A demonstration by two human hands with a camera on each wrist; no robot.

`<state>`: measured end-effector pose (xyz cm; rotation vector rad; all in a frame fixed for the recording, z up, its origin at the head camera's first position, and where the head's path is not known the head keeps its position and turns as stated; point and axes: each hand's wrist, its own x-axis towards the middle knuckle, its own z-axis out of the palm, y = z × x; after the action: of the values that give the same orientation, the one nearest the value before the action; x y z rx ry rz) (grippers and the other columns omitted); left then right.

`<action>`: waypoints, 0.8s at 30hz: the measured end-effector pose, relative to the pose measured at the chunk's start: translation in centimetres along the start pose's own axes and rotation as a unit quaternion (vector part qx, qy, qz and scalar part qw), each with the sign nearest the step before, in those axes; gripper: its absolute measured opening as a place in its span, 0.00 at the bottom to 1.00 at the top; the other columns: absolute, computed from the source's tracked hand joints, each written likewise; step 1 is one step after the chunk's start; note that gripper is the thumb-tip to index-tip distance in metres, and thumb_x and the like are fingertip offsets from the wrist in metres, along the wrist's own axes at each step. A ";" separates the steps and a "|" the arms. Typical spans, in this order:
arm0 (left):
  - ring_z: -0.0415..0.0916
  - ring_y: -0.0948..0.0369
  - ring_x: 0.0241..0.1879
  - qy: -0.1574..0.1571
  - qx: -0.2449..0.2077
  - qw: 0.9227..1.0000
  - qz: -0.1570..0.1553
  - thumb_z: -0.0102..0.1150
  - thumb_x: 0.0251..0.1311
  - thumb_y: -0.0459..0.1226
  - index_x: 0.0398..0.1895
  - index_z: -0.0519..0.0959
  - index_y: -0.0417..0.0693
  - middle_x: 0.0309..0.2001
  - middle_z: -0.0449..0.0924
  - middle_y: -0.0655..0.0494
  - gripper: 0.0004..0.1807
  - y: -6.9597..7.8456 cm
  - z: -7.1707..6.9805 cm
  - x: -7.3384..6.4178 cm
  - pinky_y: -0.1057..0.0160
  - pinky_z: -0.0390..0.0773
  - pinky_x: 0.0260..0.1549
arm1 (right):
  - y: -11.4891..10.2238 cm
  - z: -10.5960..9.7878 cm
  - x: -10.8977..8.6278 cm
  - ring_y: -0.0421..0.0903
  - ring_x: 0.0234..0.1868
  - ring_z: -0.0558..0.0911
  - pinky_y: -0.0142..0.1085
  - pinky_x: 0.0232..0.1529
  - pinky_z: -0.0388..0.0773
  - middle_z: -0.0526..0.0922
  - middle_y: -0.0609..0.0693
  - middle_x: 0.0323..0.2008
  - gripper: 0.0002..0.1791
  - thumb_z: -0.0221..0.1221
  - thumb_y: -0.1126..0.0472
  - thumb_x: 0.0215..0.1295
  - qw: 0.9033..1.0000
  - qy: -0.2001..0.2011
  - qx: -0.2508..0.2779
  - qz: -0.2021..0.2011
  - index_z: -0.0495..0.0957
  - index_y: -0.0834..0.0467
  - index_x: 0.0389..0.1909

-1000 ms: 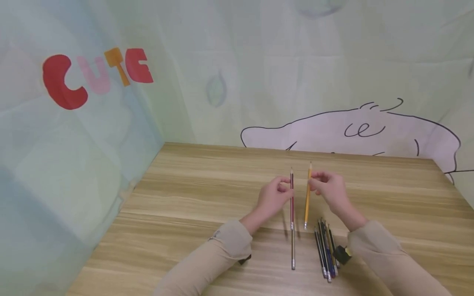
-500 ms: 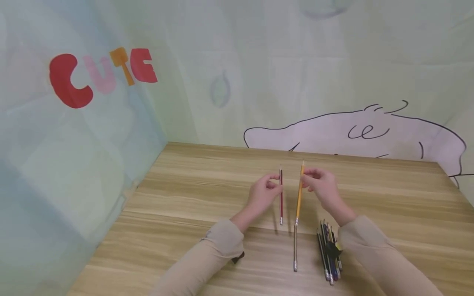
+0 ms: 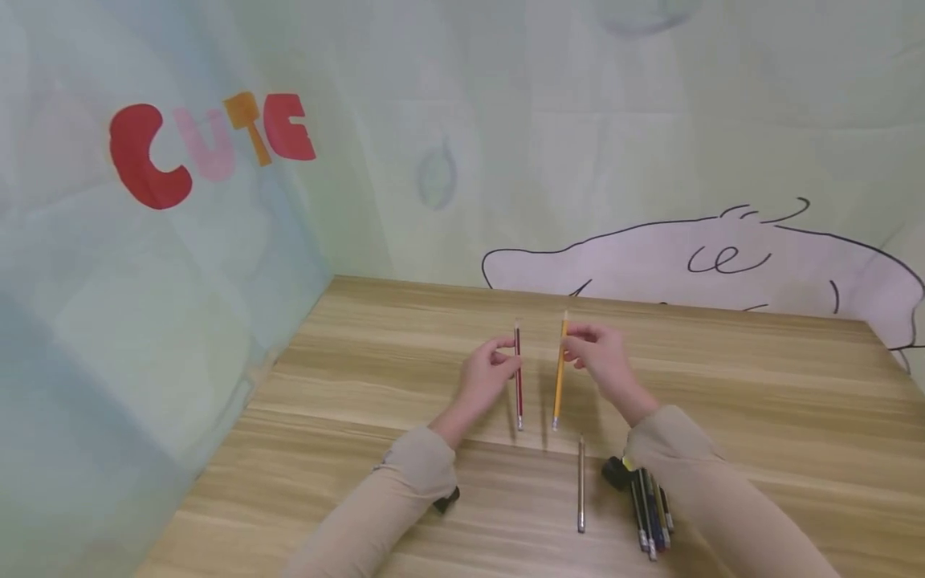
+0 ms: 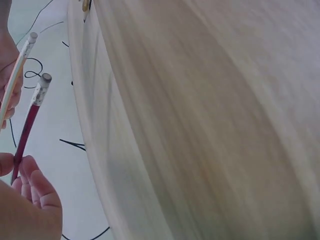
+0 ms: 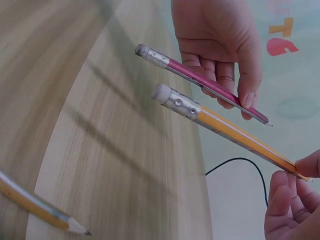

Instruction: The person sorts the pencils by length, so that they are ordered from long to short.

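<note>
My left hand (image 3: 486, 376) pinches a dark red pencil (image 3: 519, 393) near its sharpened tip, eraser end down. Beside it, my right hand (image 3: 601, 357) pinches a yellow pencil (image 3: 560, 377) the same way, point up. Both pencils are held above the table, side by side with a small gap between them. In the right wrist view the red pencil (image 5: 200, 80) shows a grey eraser and the yellow pencil (image 5: 240, 135) a pale one. A single gold-toned pencil (image 3: 581, 486) lies on the table, its point toward the far side.
Several dark pencils (image 3: 652, 514) lie in a bunch under my right forearm, partly hidden by the sleeve (image 3: 694, 457). The wooden table (image 3: 347, 361) meets a printed cloth backdrop (image 3: 448, 160) at its far edge and left side.
Both hands, with their pencils, have moved left in the head view. The yellow pencil has passed left of the gold-toned pencil on the table; the right sleeve now covers more of the bunch.
</note>
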<state>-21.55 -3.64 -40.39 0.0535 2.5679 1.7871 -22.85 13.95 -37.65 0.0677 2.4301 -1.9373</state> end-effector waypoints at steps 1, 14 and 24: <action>0.78 0.60 0.29 0.003 0.001 1.000 -0.003 0.56 0.52 0.37 0.48 0.74 0.50 0.33 0.81 0.50 0.17 -0.1 -0.2 0.0 0.68 0.76 0.26 | 0.1 0.2 0.2 0.36 0.21 0.77 0.26 0.22 0.73 0.77 0.41 0.22 0.15 0.54 0.68 0.55 1.000 -0.001 0.003 0.003 0.71 0.71 0.44; 0.78 0.60 0.28 0.021 -0.012 0.999 -0.036 0.56 0.52 0.34 0.48 0.73 0.46 0.35 0.80 0.46 0.18 -1.7 -2.2 0.4 0.58 0.78 0.34 | 1.4 2.7 1.8 0.36 0.21 0.77 0.33 0.29 0.77 0.76 0.44 0.24 0.16 0.53 0.69 0.55 0.998 -0.034 0.017 0.044 0.70 0.72 0.45; 0.77 0.55 0.29 0.011 0.008 0.998 -0.065 0.57 0.51 0.34 0.47 0.74 0.46 0.32 0.80 0.48 0.17 -2.5 -2.8 0.5 0.59 0.78 0.32 | 2.4 4.0 3.4 0.37 0.18 0.74 0.27 0.22 0.72 0.74 0.43 0.20 0.15 0.53 0.70 0.55 0.995 -0.047 0.029 0.081 0.69 0.73 0.44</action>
<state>-22.16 -7.08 -41.80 -0.1312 2.5359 1.7320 -26.10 10.59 -41.06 0.1650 2.2352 -1.8957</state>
